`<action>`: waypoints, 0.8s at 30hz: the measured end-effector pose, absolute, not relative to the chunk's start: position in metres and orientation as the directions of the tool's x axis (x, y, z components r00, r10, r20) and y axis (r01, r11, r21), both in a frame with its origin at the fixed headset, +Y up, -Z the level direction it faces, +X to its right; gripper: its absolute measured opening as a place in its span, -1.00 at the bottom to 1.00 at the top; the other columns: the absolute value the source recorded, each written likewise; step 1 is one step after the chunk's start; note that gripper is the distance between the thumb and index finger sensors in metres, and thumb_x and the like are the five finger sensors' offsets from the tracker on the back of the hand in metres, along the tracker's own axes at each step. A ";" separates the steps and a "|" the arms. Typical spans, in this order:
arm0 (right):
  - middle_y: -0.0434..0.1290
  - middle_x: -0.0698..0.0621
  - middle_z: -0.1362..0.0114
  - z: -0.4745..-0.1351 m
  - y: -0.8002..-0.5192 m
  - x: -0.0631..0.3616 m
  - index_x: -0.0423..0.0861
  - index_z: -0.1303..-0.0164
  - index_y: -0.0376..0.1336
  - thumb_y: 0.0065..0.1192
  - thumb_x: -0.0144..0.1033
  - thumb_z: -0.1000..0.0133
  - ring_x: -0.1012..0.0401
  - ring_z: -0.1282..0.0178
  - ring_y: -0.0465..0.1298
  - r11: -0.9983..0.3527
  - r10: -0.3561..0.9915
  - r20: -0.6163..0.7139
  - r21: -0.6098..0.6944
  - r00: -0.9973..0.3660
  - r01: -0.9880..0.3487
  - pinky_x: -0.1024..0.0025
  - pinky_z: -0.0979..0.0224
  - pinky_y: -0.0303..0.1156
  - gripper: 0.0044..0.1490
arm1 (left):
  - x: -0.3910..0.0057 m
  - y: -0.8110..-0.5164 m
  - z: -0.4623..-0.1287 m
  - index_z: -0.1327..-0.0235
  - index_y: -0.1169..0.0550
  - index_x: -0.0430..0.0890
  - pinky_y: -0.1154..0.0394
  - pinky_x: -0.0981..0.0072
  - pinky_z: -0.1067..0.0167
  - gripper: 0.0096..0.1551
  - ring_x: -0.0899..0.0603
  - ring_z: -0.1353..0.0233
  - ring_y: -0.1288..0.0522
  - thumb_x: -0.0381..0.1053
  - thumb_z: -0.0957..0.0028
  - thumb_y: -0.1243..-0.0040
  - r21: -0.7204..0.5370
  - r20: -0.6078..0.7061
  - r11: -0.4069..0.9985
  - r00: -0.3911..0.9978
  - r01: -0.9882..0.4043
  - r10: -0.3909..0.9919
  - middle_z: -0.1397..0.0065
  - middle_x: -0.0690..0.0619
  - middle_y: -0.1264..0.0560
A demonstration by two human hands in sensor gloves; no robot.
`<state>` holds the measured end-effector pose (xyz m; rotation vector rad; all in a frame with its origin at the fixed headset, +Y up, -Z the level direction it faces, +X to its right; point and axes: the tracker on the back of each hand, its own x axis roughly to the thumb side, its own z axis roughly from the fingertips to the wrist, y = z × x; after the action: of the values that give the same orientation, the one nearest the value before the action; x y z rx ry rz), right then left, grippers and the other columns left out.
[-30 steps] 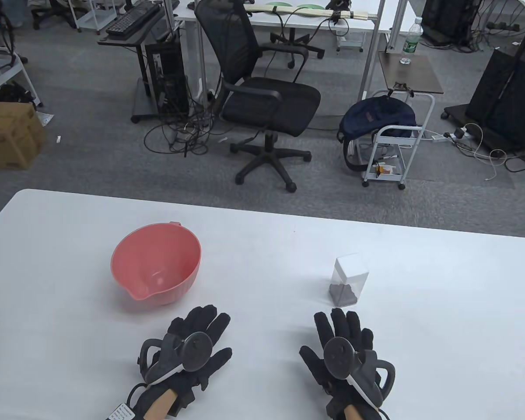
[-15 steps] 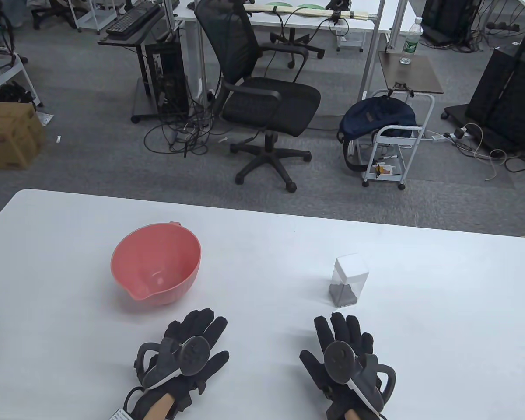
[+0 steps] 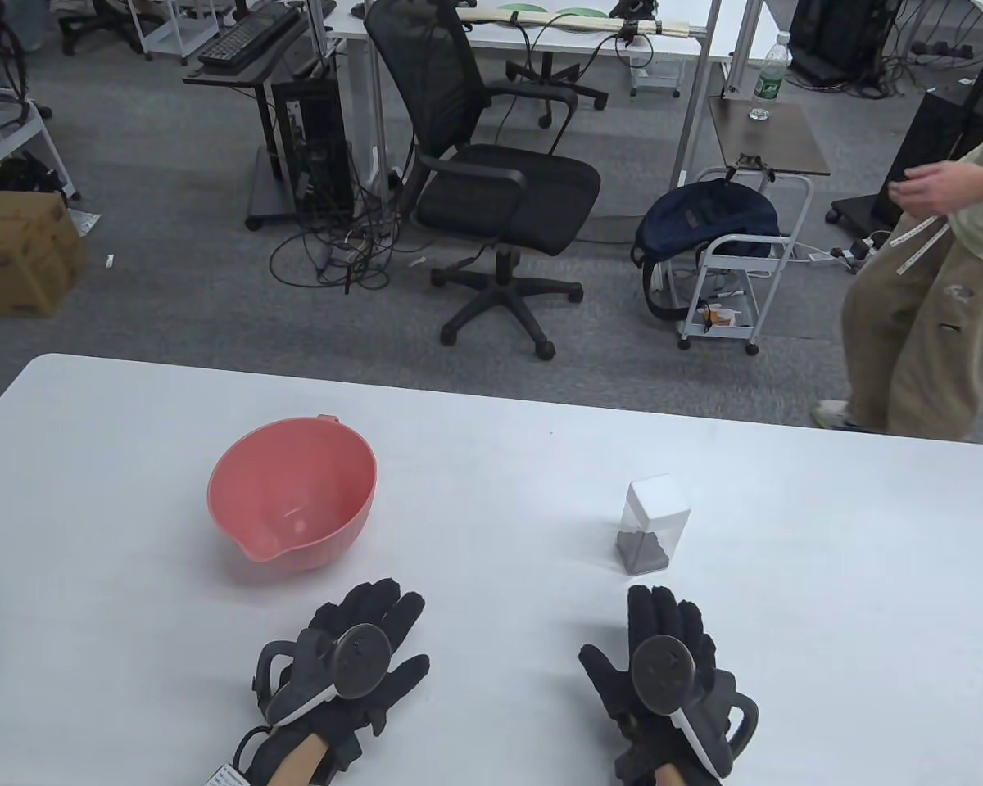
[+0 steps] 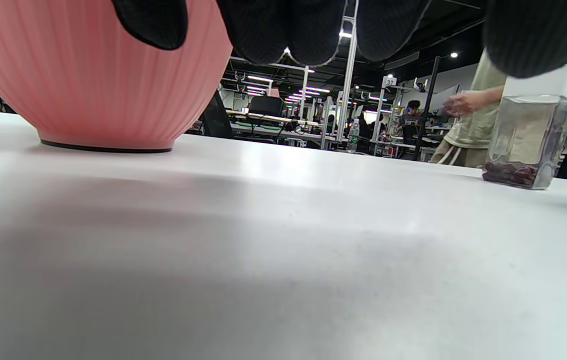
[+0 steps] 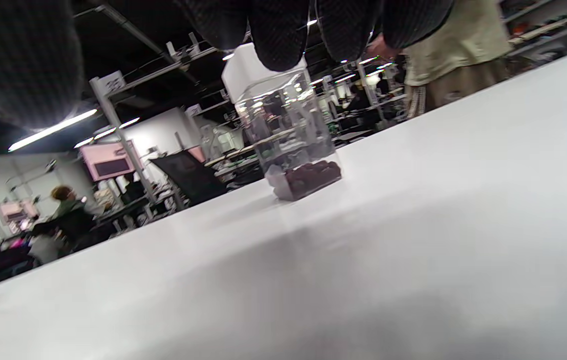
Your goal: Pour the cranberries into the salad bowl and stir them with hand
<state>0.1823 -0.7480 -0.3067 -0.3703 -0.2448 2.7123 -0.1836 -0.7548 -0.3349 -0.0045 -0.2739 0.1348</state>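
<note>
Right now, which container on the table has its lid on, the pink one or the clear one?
The clear jar, capped with a white lid; the pink bowl stands open and empty.

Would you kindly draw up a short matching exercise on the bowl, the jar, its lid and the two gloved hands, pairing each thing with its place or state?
Things:
1. pink bowl
2. clear jar
3. white lid
4. left hand
5. right hand

Places or states:
A. flat on the table just short of the jar, holding nothing
B. closes the top of the jar
C. upright, with dark cranberries only at the bottom
D. empty, spout toward the person
E. flat on the table just short of the bowl, holding nothing

Pairs: 1-D, 2-C, 3-B, 4-E, 5-A
</note>
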 end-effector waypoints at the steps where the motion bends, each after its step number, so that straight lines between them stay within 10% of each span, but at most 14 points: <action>1: 0.10 -0.02 -0.73 -0.308 -0.751 0.188 0.11 -0.58 -0.10 0.28 0.59 0.17 -0.12 -0.69 0.17 -0.888 0.448 -0.249 -0.234 -0.859 -0.396 -0.09 -0.62 0.24 0.28 | -0.183 -0.755 -0.335 -0.61 -0.19 0.39 -0.19 -0.26 -0.59 -0.08 -0.12 -0.77 -0.17 0.62 0.02 -0.14 -0.023 0.271 0.991 0.954 -0.131 0.132 -0.81 0.17 -0.18; 8: 0.08 -0.06 -0.72 -0.325 -0.765 0.219 0.05 -0.57 -0.13 0.34 0.61 0.21 -0.11 -0.64 0.24 -0.744 0.666 -0.386 -0.296 -0.638 -0.599 -0.03 -0.57 0.32 0.37 | -0.182 -0.753 -0.337 -0.61 -0.19 0.40 -0.19 -0.27 -0.59 -0.08 -0.11 -0.77 -0.17 0.62 0.02 -0.14 -0.029 0.274 0.988 0.949 -0.152 0.154 -0.81 0.17 -0.19; 24: -0.07 0.02 -0.77 -0.403 -0.767 0.224 0.08 -0.58 -0.24 0.61 0.48 0.33 -0.05 -0.74 0.10 -0.673 0.698 -0.559 -0.299 -0.447 -0.677 -0.03 -0.66 0.25 0.56 | -0.168 -0.750 -0.334 -0.61 -0.20 0.40 -0.19 -0.27 -0.59 -0.08 -0.11 -0.77 -0.17 0.62 0.02 -0.15 -0.035 0.346 0.985 0.922 -0.171 0.173 -0.80 0.18 -0.20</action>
<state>0.2241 -0.7668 -0.4031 -0.8488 -0.0403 2.1474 -0.1683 -0.7496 -0.3338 -0.0038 -0.3559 0.1765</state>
